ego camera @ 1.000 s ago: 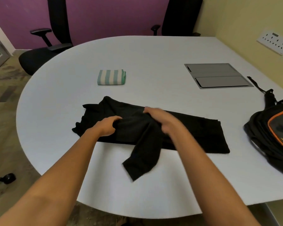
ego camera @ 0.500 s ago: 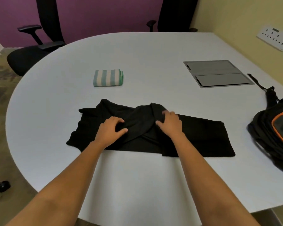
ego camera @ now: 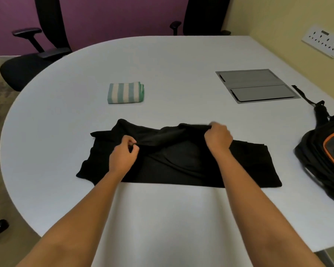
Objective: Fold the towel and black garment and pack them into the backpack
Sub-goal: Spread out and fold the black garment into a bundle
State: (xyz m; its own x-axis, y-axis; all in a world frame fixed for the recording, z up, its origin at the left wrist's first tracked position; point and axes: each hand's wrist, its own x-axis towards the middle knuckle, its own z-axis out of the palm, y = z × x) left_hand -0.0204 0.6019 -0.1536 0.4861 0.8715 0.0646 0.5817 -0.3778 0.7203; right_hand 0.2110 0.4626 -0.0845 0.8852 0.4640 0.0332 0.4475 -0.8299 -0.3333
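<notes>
A black garment point(ego camera: 181, 166) lies spread in a long band across the near middle of the white table point(ego camera: 181, 58). My left hand point(ego camera: 123, 157) pinches a fold of it near its left part. My right hand point(ego camera: 218, 138) grips a raised strip of the cloth at the garment's far edge, lifted slightly off the rest. A folded green-and-white striped towel point(ego camera: 125, 92) sits farther back on the table, apart from both hands. The black backpack point(ego camera: 324, 151) with orange trim lies at the right edge.
A grey flap panel point(ego camera: 255, 85) is set into the table at the back right. Two black office chairs point(ego camera: 37, 54) stand behind the table. A socket plate point(ego camera: 323, 40) is on the yellow wall at right.
The sleeve that hung toward me now lies folded onto the garment. My hands moved apart: the right one shifted right and lifted a strip of cloth, the left one now pinches a fold.
</notes>
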